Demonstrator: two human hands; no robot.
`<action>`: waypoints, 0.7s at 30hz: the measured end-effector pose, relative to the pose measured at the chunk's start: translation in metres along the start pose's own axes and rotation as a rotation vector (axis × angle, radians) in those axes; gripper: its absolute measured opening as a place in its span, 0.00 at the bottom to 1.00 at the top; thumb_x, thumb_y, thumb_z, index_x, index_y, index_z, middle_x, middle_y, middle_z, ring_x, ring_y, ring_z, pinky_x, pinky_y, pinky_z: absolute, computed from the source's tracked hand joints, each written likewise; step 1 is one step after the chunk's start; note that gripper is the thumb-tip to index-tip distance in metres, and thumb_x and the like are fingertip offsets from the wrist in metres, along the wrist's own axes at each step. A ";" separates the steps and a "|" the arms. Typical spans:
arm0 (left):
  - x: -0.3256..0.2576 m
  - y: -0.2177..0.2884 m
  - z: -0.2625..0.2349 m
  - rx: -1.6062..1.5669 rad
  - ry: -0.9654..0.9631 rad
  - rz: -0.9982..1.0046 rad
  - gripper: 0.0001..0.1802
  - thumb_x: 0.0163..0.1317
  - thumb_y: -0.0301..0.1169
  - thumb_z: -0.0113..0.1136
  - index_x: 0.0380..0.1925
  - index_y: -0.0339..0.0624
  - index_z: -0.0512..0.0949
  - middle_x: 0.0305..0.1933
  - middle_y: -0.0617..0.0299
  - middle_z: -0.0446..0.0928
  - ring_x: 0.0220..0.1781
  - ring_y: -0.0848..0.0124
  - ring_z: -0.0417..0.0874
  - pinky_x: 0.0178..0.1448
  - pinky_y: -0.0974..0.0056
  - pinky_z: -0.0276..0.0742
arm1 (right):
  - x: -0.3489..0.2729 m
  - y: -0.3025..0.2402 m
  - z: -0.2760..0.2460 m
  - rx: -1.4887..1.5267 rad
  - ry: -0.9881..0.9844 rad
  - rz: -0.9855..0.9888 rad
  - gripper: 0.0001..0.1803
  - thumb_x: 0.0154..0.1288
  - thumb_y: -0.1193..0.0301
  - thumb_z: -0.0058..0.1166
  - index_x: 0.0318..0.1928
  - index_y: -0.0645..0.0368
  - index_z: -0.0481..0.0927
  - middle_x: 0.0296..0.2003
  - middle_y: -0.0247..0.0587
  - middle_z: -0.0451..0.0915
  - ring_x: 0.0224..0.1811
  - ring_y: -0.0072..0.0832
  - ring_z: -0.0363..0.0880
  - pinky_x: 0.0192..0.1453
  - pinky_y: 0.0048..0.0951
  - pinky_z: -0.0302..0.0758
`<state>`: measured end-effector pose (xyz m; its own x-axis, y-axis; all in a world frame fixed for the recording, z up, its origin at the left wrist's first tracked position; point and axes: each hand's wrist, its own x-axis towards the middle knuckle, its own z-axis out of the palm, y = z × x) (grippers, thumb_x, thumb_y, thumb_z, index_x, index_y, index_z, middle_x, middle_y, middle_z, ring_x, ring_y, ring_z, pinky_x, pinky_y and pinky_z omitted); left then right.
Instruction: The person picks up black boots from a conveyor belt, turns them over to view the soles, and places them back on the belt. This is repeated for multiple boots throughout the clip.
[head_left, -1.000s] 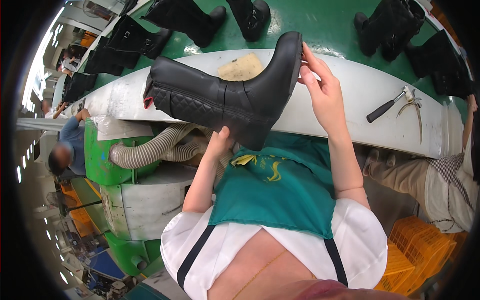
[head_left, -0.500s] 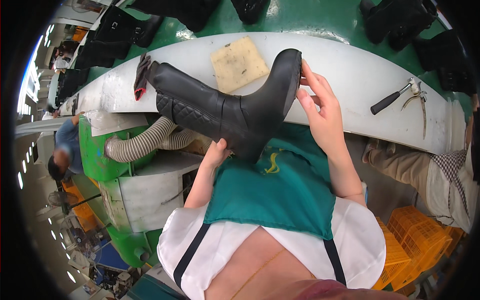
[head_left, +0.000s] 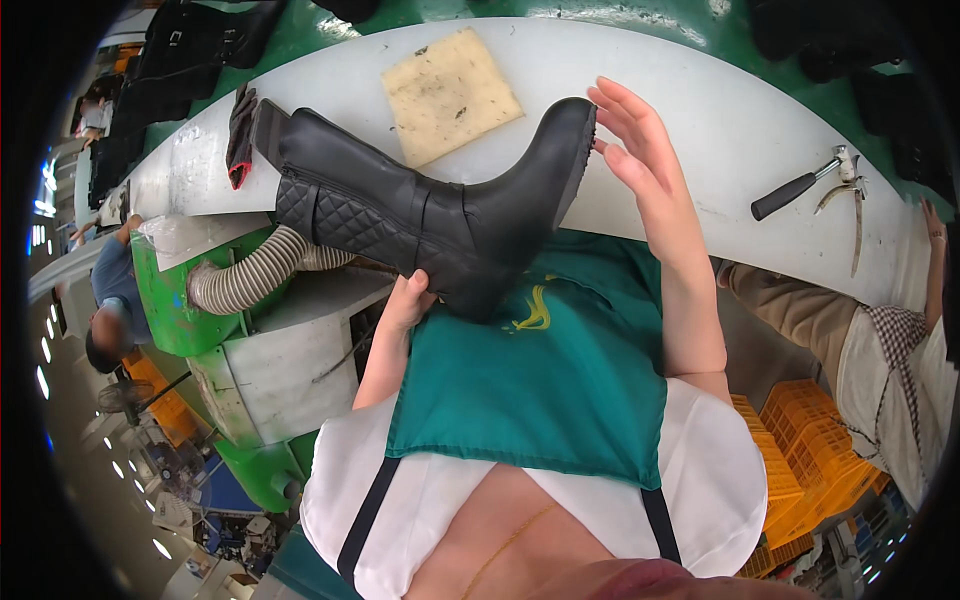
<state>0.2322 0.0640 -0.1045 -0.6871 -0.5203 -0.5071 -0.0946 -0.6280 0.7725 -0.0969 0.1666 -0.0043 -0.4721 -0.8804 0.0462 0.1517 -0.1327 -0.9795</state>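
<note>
A tall black boot (head_left: 430,215) with a quilted shaft and straps lies sideways in front of me, its toe up to the right and its shaft opening to the left. My left hand (head_left: 408,300) grips it near the heel, the thumb showing on top and the other fingers hidden beneath. Beside the toe, my right hand (head_left: 645,165) has its fingers stretched and spread, the fingertips at the edge of the sole. Whether they touch it I cannot tell. The sole faces right, mostly out of sight.
On the white table (head_left: 700,130) lie a stained yellowish pad (head_left: 450,95), a dark glove with red trim (head_left: 240,140), a hammer (head_left: 800,185) and pincers (head_left: 855,220). A ribbed hose (head_left: 245,275) joins a green machine (head_left: 175,300) at left. Orange crates (head_left: 820,440) and another person (head_left: 880,340) are at right.
My right hand's fingers have straightened and opened away from the boot's toe. The boot stays in my left hand; the view has shifted a little.
</note>
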 end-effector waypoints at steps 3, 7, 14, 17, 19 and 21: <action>-0.001 0.000 0.000 0.005 0.011 -0.005 0.53 0.50 0.59 0.65 0.65 0.34 0.56 0.64 0.54 0.64 0.64 0.62 0.67 0.66 0.57 0.64 | 0.009 -0.001 -0.002 0.076 -0.124 0.055 0.29 0.64 0.67 0.47 0.65 0.57 0.61 0.57 0.41 0.67 0.62 0.29 0.63 0.64 0.34 0.63; -0.003 -0.004 -0.007 0.007 0.020 -0.023 0.52 0.51 0.59 0.65 0.64 0.34 0.57 0.63 0.54 0.65 0.64 0.62 0.68 0.65 0.58 0.65 | 0.013 -0.002 0.004 0.147 -0.188 0.098 0.29 0.63 0.68 0.46 0.64 0.57 0.61 0.51 0.36 0.68 0.53 0.23 0.66 0.60 0.29 0.64; -0.007 0.001 -0.008 0.002 0.037 -0.032 0.49 0.53 0.58 0.63 0.64 0.34 0.59 0.62 0.54 0.67 0.63 0.62 0.69 0.64 0.57 0.67 | 0.015 -0.002 0.007 0.091 -0.132 0.134 0.31 0.59 0.64 0.44 0.64 0.60 0.61 0.54 0.40 0.69 0.55 0.25 0.66 0.60 0.28 0.61; -0.004 0.008 0.002 -0.034 0.016 -0.001 0.49 0.53 0.58 0.63 0.64 0.34 0.58 0.63 0.53 0.66 0.64 0.61 0.69 0.65 0.56 0.66 | 0.017 0.002 0.007 0.087 -0.118 0.124 0.31 0.58 0.65 0.44 0.64 0.60 0.61 0.52 0.38 0.69 0.54 0.24 0.65 0.60 0.27 0.61; -0.004 0.008 0.004 -0.040 0.020 -0.007 0.49 0.53 0.58 0.63 0.64 0.34 0.58 0.63 0.53 0.66 0.64 0.61 0.69 0.66 0.56 0.66 | 0.018 0.002 0.006 0.072 -0.128 0.128 0.32 0.58 0.65 0.43 0.64 0.59 0.62 0.50 0.37 0.69 0.53 0.24 0.65 0.60 0.27 0.60; -0.004 0.009 0.006 -0.042 0.022 -0.010 0.50 0.53 0.58 0.63 0.64 0.33 0.58 0.63 0.52 0.66 0.64 0.60 0.69 0.66 0.55 0.66 | 0.018 0.002 0.006 0.067 -0.132 0.130 0.31 0.57 0.65 0.43 0.64 0.59 0.62 0.49 0.37 0.69 0.53 0.24 0.65 0.60 0.27 0.60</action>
<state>0.2299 0.0636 -0.0938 -0.6706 -0.5261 -0.5229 -0.0708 -0.6563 0.7512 -0.1003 0.1479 -0.0043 -0.3274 -0.9435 -0.0505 0.2640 -0.0401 -0.9637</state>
